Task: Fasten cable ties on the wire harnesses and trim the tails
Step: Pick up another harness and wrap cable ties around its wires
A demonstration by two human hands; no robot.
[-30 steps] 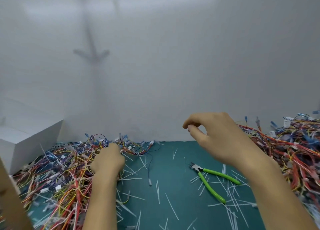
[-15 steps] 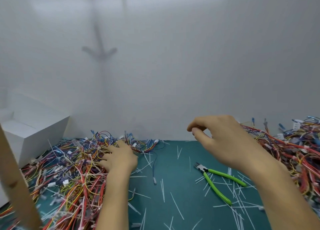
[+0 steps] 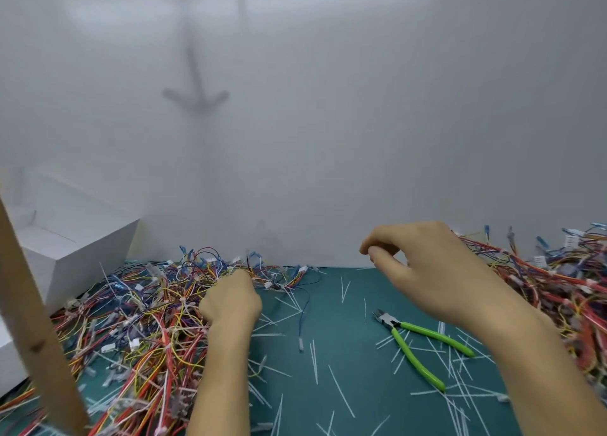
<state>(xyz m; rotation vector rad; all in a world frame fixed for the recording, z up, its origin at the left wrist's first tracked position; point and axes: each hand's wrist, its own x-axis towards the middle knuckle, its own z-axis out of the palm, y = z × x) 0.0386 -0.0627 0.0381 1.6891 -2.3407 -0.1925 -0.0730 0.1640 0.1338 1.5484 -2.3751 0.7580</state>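
Cutters [image 3: 391, 322] lie below the right hand [image 3: 437, 271], curled with nothing seen inside; left hand [image 3: 231, 304] fingers, buried among wire harnesses [image 3: 147, 320], stay unreadable.

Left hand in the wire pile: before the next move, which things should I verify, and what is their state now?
1. Left hand grips one harness in the left wire pile: fingertips hidden; cannot tell.
2. Cable tie in right hand: fingers pinched, none seen; not ok.
3. Cutters free on the mat: ok.
4. Cutters near the right hand: ok.
5. Mat free of trimmed tails: not ok.
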